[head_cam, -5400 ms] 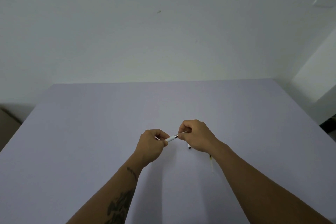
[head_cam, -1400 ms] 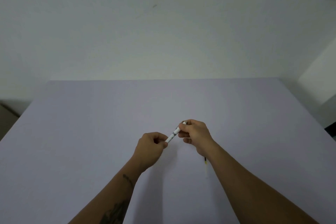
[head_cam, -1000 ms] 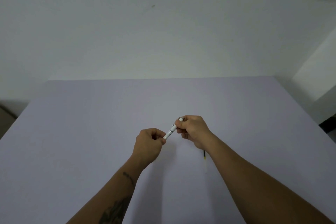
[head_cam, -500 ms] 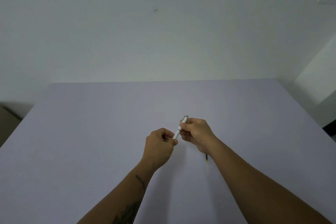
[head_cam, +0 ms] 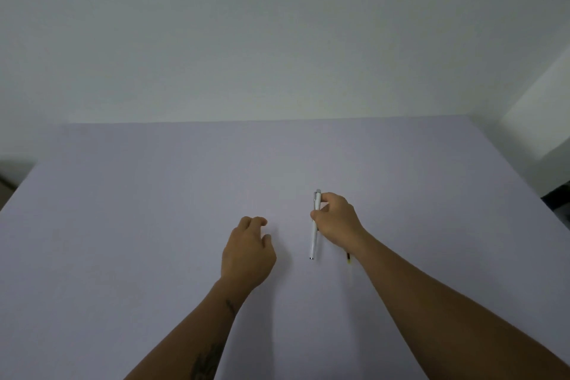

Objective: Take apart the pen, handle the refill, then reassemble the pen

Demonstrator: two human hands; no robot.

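A slim white pen (head_cam: 315, 231) in one piece points away from me, its tip end toward me, low over the table. My right hand (head_cam: 336, 220) pinches it near the clip end with thumb and fingers. My left hand (head_cam: 248, 251) is apart from the pen, to its left, fingers loosely curled and holding nothing. A thin yellow-and-black stick, perhaps a refill (head_cam: 348, 257), lies on the table, mostly hidden under my right wrist.
The lavender table (head_cam: 154, 210) spreads wide to all sides, with its far edge against a plain white wall (head_cam: 277, 40). A white corner post stands at the far right.
My left hand has let go of the pen and moved left and down. My right hand has turned the pen to point straight away and lowered it toward the table.
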